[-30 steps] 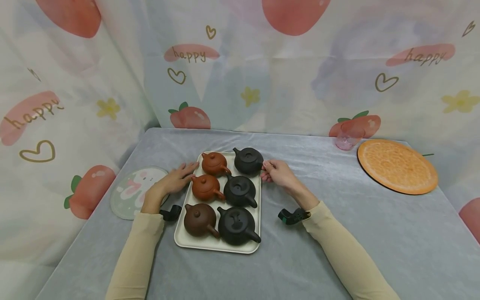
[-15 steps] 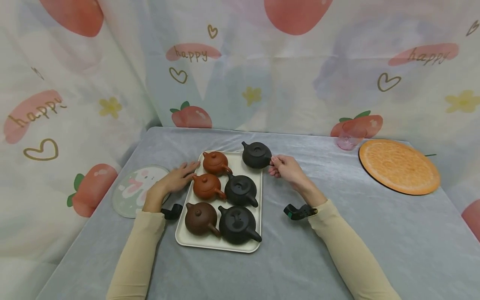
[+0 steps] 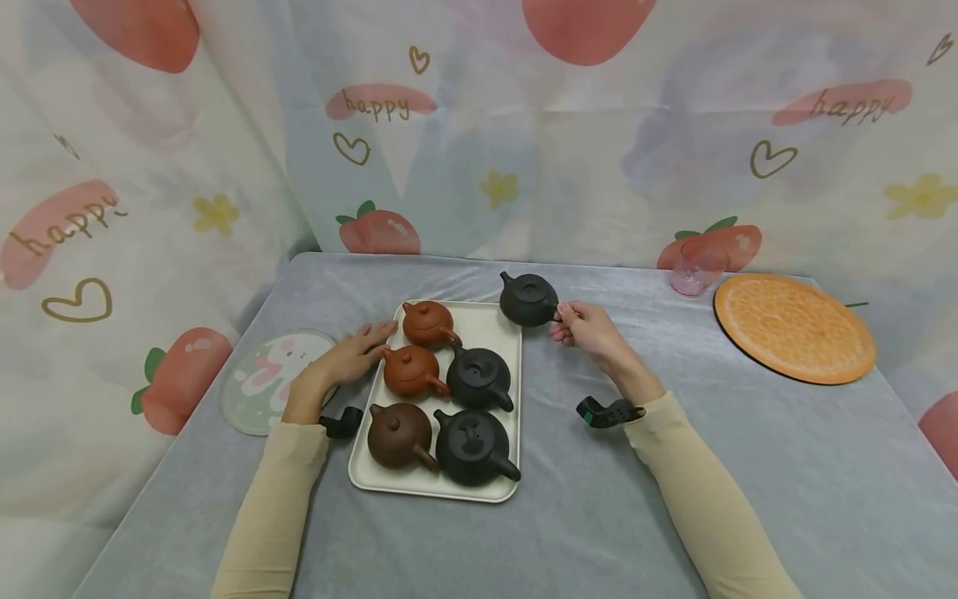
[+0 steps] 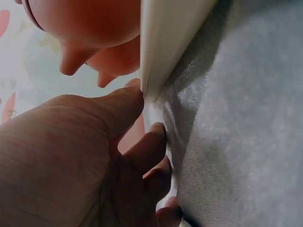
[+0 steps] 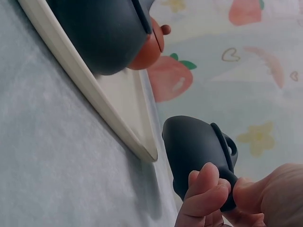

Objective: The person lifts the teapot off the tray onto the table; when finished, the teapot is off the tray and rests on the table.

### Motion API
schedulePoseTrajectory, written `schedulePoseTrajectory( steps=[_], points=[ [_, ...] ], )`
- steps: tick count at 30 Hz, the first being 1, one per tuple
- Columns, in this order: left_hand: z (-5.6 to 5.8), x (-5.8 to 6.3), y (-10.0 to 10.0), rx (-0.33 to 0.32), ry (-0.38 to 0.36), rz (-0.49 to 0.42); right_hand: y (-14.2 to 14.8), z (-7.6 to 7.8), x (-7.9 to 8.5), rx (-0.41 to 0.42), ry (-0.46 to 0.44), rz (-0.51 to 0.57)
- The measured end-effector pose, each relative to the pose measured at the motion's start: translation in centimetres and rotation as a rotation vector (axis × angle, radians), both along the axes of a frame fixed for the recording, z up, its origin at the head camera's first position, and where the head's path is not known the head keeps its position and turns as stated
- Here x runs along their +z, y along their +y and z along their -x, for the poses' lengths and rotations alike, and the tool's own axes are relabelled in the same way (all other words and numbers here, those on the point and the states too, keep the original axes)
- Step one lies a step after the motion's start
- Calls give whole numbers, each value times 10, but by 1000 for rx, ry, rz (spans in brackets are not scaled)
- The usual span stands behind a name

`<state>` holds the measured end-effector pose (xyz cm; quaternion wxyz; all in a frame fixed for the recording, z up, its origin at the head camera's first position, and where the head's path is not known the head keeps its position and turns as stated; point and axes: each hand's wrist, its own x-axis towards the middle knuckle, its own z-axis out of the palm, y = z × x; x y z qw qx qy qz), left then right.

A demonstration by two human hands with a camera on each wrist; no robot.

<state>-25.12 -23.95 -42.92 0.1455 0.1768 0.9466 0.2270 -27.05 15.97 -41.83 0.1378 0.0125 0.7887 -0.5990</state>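
Note:
My right hand (image 3: pixel 587 329) pinches the handle of a small black teapot (image 3: pixel 528 300), held up beyond the tray's far right corner. In the right wrist view the black teapot (image 5: pixel 196 149) hangs clear of the tray rim, thumb and fingers around its handle. The cream tray (image 3: pixel 434 492) bears two orange-brown teapots (image 3: pixel 428 324), a dark brown teapot (image 3: pixel 400 436) and two black teapots (image 3: pixel 473 448). My left hand (image 3: pixel 340 366) rests at the tray's left edge, fingers extended. Its thumb touches the rim in the left wrist view, beside the orange-brown teapots (image 4: pixel 90 21).
A round rabbit mat (image 3: pixel 262 387) lies left of the tray, partly under the left forearm. At the back right stand a pink clear cup (image 3: pixel 690 274) and a round orange-patterned board (image 3: pixel 793 329). A printed curtain (image 3: pixel 584 183) hangs behind the grey-covered table (image 3: pixel 674 433).
My right hand has lifted the small black teapot off the tray's far right corner and moved it right and away from me. The left hand has stayed at the tray's edge.

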Motion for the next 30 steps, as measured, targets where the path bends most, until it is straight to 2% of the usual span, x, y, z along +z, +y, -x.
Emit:
schedulePoseTrajectory(
  steps=[11, 20, 30],
  points=[
    [0, -1, -1, -16, 20, -13, 15, 4, 0, -5, -22, -21],
    [2, -2, -1, -5, 6, 6, 28, 10, -8, -24, -50, -27],
    [3, -2, 0, -3, 3, 8, 44, 14, -15, -66, -26, -17]
  ],
)
